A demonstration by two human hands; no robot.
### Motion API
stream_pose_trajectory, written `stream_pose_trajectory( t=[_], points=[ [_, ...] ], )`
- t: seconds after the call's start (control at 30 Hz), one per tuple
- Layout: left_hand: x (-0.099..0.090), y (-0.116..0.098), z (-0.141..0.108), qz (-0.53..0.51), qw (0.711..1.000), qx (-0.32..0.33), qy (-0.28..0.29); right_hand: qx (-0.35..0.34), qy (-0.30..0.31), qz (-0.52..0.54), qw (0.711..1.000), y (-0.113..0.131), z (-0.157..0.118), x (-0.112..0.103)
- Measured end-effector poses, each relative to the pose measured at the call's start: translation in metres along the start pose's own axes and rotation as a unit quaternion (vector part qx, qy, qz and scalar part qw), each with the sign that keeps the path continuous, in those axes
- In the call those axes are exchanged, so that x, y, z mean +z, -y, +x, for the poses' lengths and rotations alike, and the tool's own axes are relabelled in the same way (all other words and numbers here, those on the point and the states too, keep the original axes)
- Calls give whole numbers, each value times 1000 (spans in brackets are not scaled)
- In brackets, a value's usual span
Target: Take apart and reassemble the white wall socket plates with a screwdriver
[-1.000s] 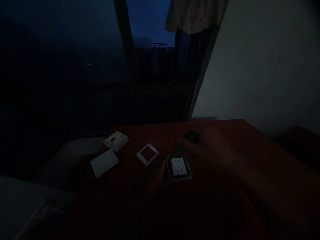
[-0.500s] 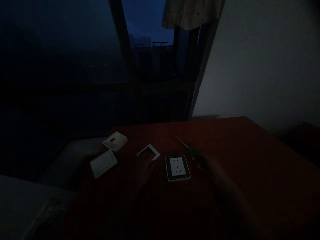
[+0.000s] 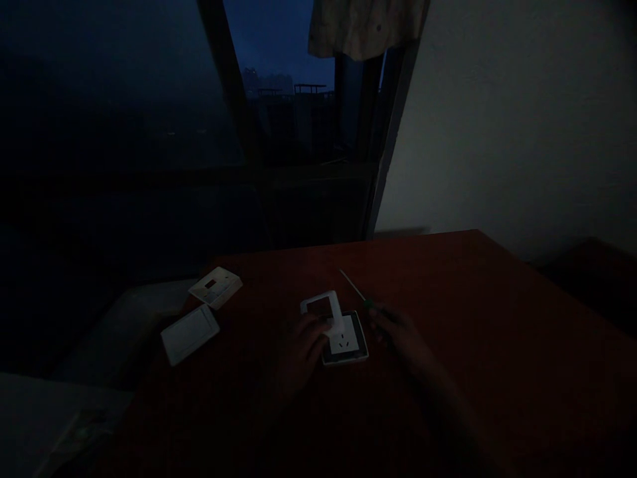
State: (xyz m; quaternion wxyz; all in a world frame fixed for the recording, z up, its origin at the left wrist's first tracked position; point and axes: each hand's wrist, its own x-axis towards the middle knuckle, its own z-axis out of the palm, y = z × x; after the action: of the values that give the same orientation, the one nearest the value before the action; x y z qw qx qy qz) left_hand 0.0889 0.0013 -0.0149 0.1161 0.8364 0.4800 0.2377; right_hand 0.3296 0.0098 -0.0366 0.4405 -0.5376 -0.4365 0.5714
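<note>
My left hand (image 3: pixel 304 345) grips a white socket cover frame (image 3: pixel 336 307) by its near edge. The frame is raised and partly overlaps a wall socket (image 3: pixel 351 342), which lies face up on the table with its slotted white middle and dark surround showing. To the right of the socket, my right hand (image 3: pixel 398 332) is closed around a screwdriver (image 3: pixel 354 285) with a green handle. Its thin shaft points up and to the left, away from the socket. Dim light blurs the fingers of both hands.
On the left of the reddish-brown table (image 3: pixel 428 272) lie a white box-like socket part (image 3: pixel 219 287) and a flat white plate (image 3: pixel 190 335). A dark window (image 3: pixel 298 133) stands behind the table, and a pale wall (image 3: pixel 497 133) is at the right.
My left hand has lifted the cover frame off the table and carried it right, over the socket. The screwdriver stays in my right hand; the view has turned slightly right.
</note>
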Motion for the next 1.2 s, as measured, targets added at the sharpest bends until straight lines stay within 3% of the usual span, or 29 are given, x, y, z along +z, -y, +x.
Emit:
stream_pose_trajectory(
  t=[0.13, 0.3, 0.5, 0.67, 0.8, 1.2],
  points=[
    [9, -22, -2, 0, 997, 56, 60, -13, 16, -18, 1000, 3, -3, 4],
    [14, -26, -4, -24, 995, 74, 69, -16, 49, -11, 999, 2, -5, 9],
    [7, -12, -7, -109, 993, -46, 15, -42, 44, -72, 996, 3, -5, 10],
    [6, 10, -8, -217, 963, -148, 55, -42, 22, -109, 993, 6, -7, 10],
    [9, 14, -10, -256, 952, -151, 74, -53, 34, -137, 989, 5, -7, 10],
    [7, 10, -7, -213, 969, -108, 68, -102, 48, -128, 985, -5, -3, 9]
  ],
)
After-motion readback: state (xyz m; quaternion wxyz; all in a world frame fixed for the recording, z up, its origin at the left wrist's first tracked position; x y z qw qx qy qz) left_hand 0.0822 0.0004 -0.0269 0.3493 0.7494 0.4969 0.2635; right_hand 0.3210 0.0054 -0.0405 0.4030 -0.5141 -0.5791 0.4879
